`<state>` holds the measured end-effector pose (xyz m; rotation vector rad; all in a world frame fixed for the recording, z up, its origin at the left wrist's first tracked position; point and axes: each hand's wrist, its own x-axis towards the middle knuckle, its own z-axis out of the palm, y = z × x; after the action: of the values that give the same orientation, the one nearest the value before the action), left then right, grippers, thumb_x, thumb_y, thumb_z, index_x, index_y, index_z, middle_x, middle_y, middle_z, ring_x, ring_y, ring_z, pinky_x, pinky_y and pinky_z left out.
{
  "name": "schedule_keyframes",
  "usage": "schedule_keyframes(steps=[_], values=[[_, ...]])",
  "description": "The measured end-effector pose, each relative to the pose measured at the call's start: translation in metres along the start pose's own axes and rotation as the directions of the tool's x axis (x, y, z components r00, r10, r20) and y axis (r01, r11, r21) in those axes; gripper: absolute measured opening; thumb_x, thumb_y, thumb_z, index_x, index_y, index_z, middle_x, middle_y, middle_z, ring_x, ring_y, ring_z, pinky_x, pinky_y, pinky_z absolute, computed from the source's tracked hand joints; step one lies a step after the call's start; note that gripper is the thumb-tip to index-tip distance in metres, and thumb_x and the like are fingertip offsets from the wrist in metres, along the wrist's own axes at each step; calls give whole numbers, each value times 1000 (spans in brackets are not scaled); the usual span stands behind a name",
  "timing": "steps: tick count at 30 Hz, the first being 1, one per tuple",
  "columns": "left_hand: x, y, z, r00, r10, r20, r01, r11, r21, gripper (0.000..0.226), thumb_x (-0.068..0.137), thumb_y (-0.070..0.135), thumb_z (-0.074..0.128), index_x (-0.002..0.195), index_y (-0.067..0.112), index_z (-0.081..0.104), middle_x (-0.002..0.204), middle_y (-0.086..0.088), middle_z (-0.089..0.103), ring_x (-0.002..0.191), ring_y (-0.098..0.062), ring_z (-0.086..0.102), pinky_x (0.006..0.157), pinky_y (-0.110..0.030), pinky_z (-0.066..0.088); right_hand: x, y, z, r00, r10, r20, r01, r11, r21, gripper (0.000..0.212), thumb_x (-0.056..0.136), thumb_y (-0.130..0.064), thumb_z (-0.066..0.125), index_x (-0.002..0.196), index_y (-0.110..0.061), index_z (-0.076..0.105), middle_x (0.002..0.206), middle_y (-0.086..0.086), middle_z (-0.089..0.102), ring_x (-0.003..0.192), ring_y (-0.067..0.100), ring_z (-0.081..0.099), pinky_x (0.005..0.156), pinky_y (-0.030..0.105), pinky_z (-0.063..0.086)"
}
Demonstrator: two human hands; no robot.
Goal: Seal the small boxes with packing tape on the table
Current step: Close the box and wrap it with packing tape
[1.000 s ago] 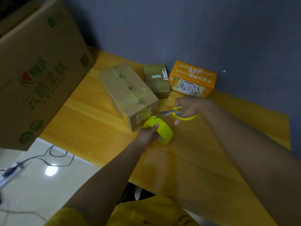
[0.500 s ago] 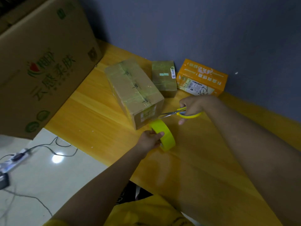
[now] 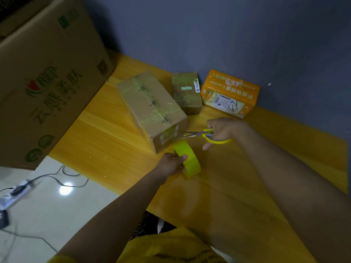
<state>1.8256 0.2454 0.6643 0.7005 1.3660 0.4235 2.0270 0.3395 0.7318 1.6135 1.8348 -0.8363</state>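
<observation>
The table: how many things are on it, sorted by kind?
Boxes on the table: 3, a long brown box, a small brown box and an orange box
Tape rolls: 1, the yellow tape roll in the left hand
Scissors: 1, the scissors in the right hand
Total: 5

Left hand (image 3: 169,164) gripping tape roll (image 3: 188,158), right hand (image 3: 221,130) holding scissors (image 3: 207,134) beside taped box (image 3: 152,109)

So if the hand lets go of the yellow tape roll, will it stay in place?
Probably not. The tape roll stands on its edge, gripped by the left hand, so it could roll on the smooth table. It looks stiff and light.
</observation>
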Motion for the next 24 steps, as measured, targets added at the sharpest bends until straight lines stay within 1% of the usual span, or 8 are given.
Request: schedule_keyframes(steps=[6,11,14,16,18,20,22,24], values=[[-2,5,0,999,-25,48,22,997,76,23,94,22,60,106,2,58,80,-5,61,69,-11,59,51,-15,50,1,28,52,944,324,-67,-327,944,-40,43,96,-52,47,93,-11,60,80,4,53,69,22,50,68,39,44],[4,7,-2,995,-33,96,16,984,178,20,95,21,60,102,3,58,86,-9,62,70,-13,59,59,-20,50,9,10,129,866,469,-174,-387,849,360,44,96,-42,52,109,-1,64,110,18,64,103,35,61,75,38,48],[7,7,-2,987,-14,158,-20,977,212,14,97,18,56,103,5,58,88,-8,63,73,-13,59,63,-23,49,-2,-7,136,810,523,-266,-232,702,673,40,100,-37,47,95,-3,69,100,22,66,93,33,63,66,33,41],[7,8,1,975,25,221,-77,971,227,16,98,17,53,109,6,58,91,-6,64,75,-13,61,64,-22,50,-22,-21,133,809,529,-257,43,382,923,34,100,-41,47,81,-24,69,84,11,70,78,18,65,65,29,43],[5,10,10,959,54,278,-120,967,225,16,99,16,50,111,7,58,88,-2,64,73,-9,63,64,-20,51,-44,-37,133,898,405,-175,155,82,984,21,97,-37,55,84,-28,69,80,-6,71,71,0,64,67,19,47],[1,14,23,940,75,334,-142,973,182,20,100,12,47,115,4,58,87,-1,64,66,-3,65,61,-16,53,-55,-39,142,909,349,-228,220,63,973,15,93,-18,62,107,-16,68,92,-1,67,73,-4,61,69,13,47],[-2,20,38,918,94,385,-181,964,197,19,101,12,45,114,6,57,89,-3,64,66,-1,66,62,-16,54,-64,-30,151,861,409,-302,296,78,952,41,89,-5,65,129,-8,56,99,4,64,80,1,60,69,11,47],[-1,26,57,896,139,422,-314,870,380,17,102,18,43,104,9,58,94,-7,62,77,-13,62,68,-26,48,-73,-15,160,781,494,-382,363,140,921,47,88,-3,66,133,-8,54,105,6,67,91,12,64,78,21,52]])
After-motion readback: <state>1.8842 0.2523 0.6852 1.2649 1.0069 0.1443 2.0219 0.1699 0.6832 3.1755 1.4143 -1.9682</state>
